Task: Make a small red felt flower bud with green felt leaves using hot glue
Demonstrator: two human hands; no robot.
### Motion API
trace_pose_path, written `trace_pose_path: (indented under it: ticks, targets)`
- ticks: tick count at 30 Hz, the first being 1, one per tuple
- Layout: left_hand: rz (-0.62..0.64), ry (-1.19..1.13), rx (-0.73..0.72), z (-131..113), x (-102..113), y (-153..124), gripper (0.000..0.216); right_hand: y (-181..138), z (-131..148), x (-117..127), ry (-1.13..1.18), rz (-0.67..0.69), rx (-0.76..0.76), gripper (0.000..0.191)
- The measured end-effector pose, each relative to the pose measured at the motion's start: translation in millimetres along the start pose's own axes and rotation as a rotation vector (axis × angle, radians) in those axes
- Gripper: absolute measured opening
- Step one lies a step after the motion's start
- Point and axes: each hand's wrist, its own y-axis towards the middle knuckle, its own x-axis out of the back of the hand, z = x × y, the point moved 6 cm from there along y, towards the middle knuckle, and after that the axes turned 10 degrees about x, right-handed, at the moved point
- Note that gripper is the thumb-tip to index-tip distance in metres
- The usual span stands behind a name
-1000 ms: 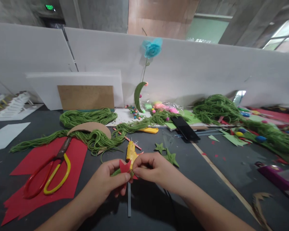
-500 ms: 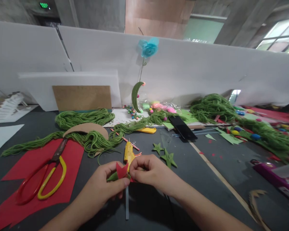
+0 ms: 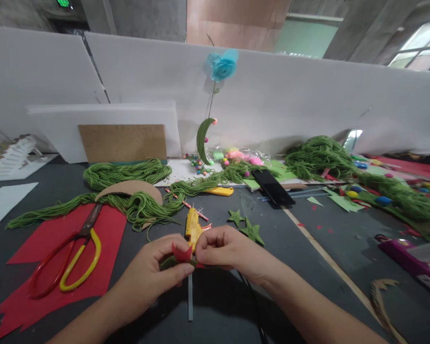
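Note:
My left hand (image 3: pixel 157 272) is closed around a green yarn-wrapped piece (image 3: pixel 168 262), thumb in front, with a pointed bit of red paper (image 3: pixel 181 253) standing up from it. At its right end my right hand (image 3: pixel 224 251) pinches the same piece, fingertips close together; a little red shows under them, and what exactly they grip is partly hidden. A yellow glue gun (image 3: pixel 193 224) lies just beyond my hands. Below them a narrow grey strip (image 3: pixel 190 298) lies on the dark table. Two green yarn stars (image 3: pixel 252 232) (image 3: pixel 235 218) rest to the right of the glue gun.
Red-and-yellow-handled scissors (image 3: pixel 80 241) lie on red paper (image 3: pixel 109 258) at the left. Behind are green yarn bundles (image 3: pixel 125 175), a yellow cutter (image 3: pixel 220 191) and a black phone (image 3: pixel 273 188). A crescent with a blue flower (image 3: pixel 224 67) hangs before the white board. At right sits a purple power strip (image 3: pixel 408 263).
The view has shifted slightly. Both hands stay together on the green piece, with the red paper tipped a little lower and my right fingertips slightly moved.

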Motion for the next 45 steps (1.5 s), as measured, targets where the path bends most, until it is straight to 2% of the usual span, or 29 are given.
trace_pose_path:
  ticks: [4,7,11,13,15,16,19,20,22,24,26,27,31,33,36,39,41,45]
  targets:
    - [-0.057,0.234,-0.231,-12,3,-8,0.01,-2,0,1,-0.066,0.064,-0.022,0.015]
    - [-0.047,0.421,-0.375,-16,0,-17,0.018,-4,-2,-2,-0.117,0.145,-0.039,0.014]
    - [-0.047,0.477,-0.464,-17,-2,-25,0.029,-3,4,-4,-0.097,0.139,0.029,0.01]
    - [-0.143,0.357,-0.385,-14,6,-22,0.039,-3,8,-2,-0.151,0.084,0.08,0.009]
    - [-0.181,0.117,-0.217,-6,14,-15,0.049,-2,13,4,-0.293,-0.009,0.147,0.011]
    - [-0.151,-0.031,-0.121,0,15,-10,0.052,-3,17,6,-0.39,-0.053,0.185,0.013]
    - [0.112,-0.393,0.069,7,2,0,0.049,-5,25,6,-0.682,-0.084,0.319,0.015]
    - [0.129,-0.417,0.123,9,0,2,0.042,-5,27,3,-0.756,-0.053,0.361,0.016]
    - [0.051,-0.384,0.212,12,1,4,0.03,-6,28,-4,-0.891,0.024,0.439,0.017]
    - [-0.077,-0.365,0.236,14,8,4,0.031,-6,28,-9,-1.014,0.079,0.497,0.019]
    - [-0.133,-0.39,0.224,13,12,4,0.037,-6,28,-12,-1.086,0.103,0.524,0.02]
    - [-0.097,-0.397,0.231,13,11,4,0.036,-6,28,-12,-1.085,0.102,0.521,0.02]
    - [0.202,-0.459,0.349,21,-6,3,0.012,-5,27,-7,-0.937,0.064,0.444,0.018]
    - [0.256,-0.562,0.41,26,-11,2,0.012,-5,27,-6,-0.877,0.051,0.415,0.017]
    - [0.278,-0.683,0.457,32,-12,1,0.019,-5,28,-5,-0.84,0.043,0.408,0.017]
    - [0.291,-0.694,0.477,33,-13,1,0.012,-6,29,-5,-0.847,0.041,0.415,0.016]
    - [0.27,-0.616,0.455,32,-13,2,0.012,-5,28,-5,-0.866,0.04,0.42,0.016]
    - [0.116,-0.363,0.327,25,-7,6,0.019,-3,25,-6,-0.921,0.044,0.393,0.015]
